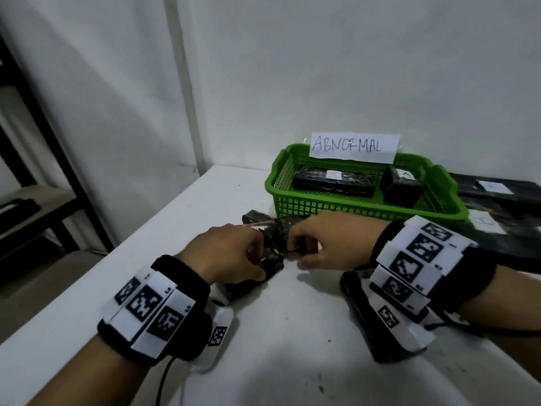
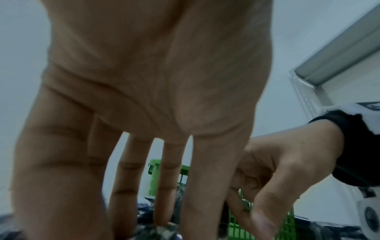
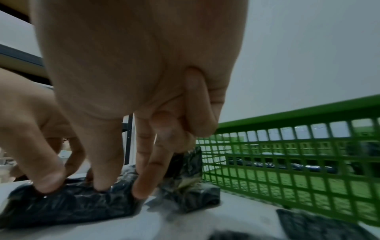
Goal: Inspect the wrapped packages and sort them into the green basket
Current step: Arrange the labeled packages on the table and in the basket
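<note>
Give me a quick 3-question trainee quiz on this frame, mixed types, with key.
1. True or false: the green basket holds no packages yet.
2. What does the paper sign on the basket's far rim say?
3. Multiple choice: the black wrapped package at the centre of the white table is handled by A) the left hand only, B) the right hand only, C) both hands.

Key:
1. False: two black wrapped packages lie inside it.
2. ABNORMAL.
3. C: fingers of both hands press on its wrap just in front of the basket.
</note>
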{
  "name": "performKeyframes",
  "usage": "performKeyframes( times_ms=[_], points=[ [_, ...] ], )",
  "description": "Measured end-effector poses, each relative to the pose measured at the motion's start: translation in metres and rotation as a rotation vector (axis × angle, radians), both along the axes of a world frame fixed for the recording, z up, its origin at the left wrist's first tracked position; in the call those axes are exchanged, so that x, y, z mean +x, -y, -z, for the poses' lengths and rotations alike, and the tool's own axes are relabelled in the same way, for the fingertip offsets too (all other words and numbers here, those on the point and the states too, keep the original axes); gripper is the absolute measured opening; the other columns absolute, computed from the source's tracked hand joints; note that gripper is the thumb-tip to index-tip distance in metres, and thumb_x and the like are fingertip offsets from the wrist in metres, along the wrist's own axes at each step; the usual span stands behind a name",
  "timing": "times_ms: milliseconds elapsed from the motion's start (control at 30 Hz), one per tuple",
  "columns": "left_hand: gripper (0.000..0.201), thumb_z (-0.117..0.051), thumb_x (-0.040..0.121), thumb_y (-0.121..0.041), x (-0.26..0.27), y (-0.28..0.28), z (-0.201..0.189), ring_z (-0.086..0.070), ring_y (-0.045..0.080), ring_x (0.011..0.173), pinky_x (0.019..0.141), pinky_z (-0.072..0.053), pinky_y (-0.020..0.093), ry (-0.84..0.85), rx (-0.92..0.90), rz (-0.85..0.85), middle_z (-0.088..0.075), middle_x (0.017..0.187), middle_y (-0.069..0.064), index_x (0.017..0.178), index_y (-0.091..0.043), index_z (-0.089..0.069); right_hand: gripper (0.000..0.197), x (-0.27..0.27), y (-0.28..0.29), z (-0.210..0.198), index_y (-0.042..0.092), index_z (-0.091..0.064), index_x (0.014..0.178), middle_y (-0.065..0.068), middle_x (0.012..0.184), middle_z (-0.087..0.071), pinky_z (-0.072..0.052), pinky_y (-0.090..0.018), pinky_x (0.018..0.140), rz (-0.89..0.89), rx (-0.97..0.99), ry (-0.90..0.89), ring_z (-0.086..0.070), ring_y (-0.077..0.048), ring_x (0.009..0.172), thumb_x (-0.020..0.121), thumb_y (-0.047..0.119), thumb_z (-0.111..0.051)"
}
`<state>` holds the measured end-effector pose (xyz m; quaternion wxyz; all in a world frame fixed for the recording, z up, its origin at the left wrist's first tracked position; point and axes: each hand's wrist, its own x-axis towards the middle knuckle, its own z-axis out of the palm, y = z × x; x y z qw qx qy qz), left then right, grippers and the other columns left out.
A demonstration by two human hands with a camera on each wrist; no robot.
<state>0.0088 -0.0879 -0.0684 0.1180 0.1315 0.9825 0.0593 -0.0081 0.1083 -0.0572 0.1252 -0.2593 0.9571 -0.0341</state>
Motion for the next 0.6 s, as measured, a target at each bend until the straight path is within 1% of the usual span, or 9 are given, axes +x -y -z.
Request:
performKeyframes(
  times_ms=[100,167,233,300,367,433,467,533,600],
  points=[
    [0.055,-0.082,0.072,-0.037,0.002,0.005,0.007,-0.057,0.022,0.112,0.092,-0.049,0.036,-0.031,-0.015,0.022,-0.060,0.122,-0.003,0.120,-0.031,-0.055,0.039,-0.004,0.012,0.004,0.031,-0.058,0.126,0.021,0.080,-0.047,-0.035,-0.016,0.062,-0.041,-0.003,0.014,-0.045,0.004,0.071,0.090,0.040,-0.072],
    [0.063,-0.083,0.069,-0.034,0.002,0.004,0.011,-0.056,0.022,0.115,0.093,-0.050,0.036,-0.034,-0.049,0.050,-0.059,0.125,-0.003,0.124,-0.028,-0.051,0.042,-0.007,0.013,0.004,0.032,-0.060,0.126,0.020,0.079,-0.050,-0.034,-0.016,0.061,-0.038,-0.019,0.028,-0.045,0.006,0.070,0.087,0.039,-0.075],
    [0.055,-0.083,0.070,-0.033,0.000,0.006,0.009,-0.060,0.019,0.107,0.090,-0.052,0.036,0.018,0.014,0.067,-0.064,0.117,-0.004,0.117,-0.029,-0.054,0.048,-0.008,0.009,0.003,0.035,-0.059,0.128,0.018,0.083,-0.056,-0.042,-0.019,0.068,-0.047,-0.060,0.044,-0.052,0.003,0.075,0.084,0.042,-0.078],
    [0.034,-0.077,0.079,-0.027,-0.003,0.009,0.000,-0.062,0.012,0.092,0.084,-0.053,0.028,0.102,0.262,0.067,-0.067,0.102,-0.008,0.109,-0.031,-0.061,0.058,-0.008,0.002,0.002,0.039,-0.055,0.130,0.017,0.097,-0.064,-0.049,-0.026,0.082,-0.063,-0.165,0.037,-0.060,-0.003,0.089,0.079,0.048,-0.081],
    [0.014,-0.062,0.093,-0.018,-0.005,0.010,-0.012,-0.061,0.003,0.078,0.068,-0.049,0.015,0.130,0.612,0.015,-0.067,0.093,-0.009,0.099,-0.029,-0.068,0.065,-0.007,-0.007,-0.003,0.041,-0.052,0.132,0.019,0.116,-0.064,-0.048,-0.025,0.092,-0.088,-0.322,0.012,-0.060,-0.003,0.105,0.076,0.053,-0.082],
    [0.024,-0.051,0.099,-0.016,-0.006,0.008,-0.018,-0.057,-0.002,0.063,0.051,-0.042,0.011,0.156,0.842,-0.068,-0.067,0.082,-0.006,0.089,-0.025,-0.071,0.060,-0.004,-0.014,-0.010,0.040,-0.057,0.131,0.022,0.119,-0.064,-0.047,-0.023,0.092,-0.080,-0.460,0.018,-0.059,0.004,0.107,0.077,0.052,-0.081],
    [0.025,-0.050,0.101,-0.018,-0.008,0.005,-0.019,-0.057,0.001,0.062,0.051,-0.041,0.012,0.187,0.906,-0.076,-0.067,0.079,-0.002,0.088,-0.021,-0.072,0.051,-0.003,-0.018,-0.013,0.039,-0.062,0.126,0.021,0.114,-0.066,-0.048,-0.026,0.088,-0.072,-0.522,-0.007,-0.060,0.004,0.103,0.080,0.051,-0.080],
    [0.028,-0.053,0.100,-0.029,-0.011,-0.002,-0.023,-0.063,0.013,0.077,0.066,-0.048,0.022,0.213,1.023,-0.036,-0.072,0.088,0.010,0.098,-0.010,-0.074,0.031,-0.005,-0.026,-0.017,0.035,-0.070,0.111,0.016,0.101,-0.071,-0.053,-0.038,0.081,-0.039,-0.644,-0.115,-0.066,-0.005,0.094,0.084,0.049,-0.076],
    [0.044,-0.057,0.092,-0.043,-0.017,-0.008,-0.029,-0.064,0.018,0.087,0.075,-0.050,0.032,0.163,1.183,-0.020,-0.074,0.098,0.014,0.111,-0.006,-0.070,0.031,-0.006,-0.034,-0.022,0.031,-0.071,0.101,0.009,0.094,-0.073,-0.057,-0.042,0.077,0.040,-0.772,-0.164,-0.070,-0.012,0.087,0.084,0.056,-0.072]
  ],
)
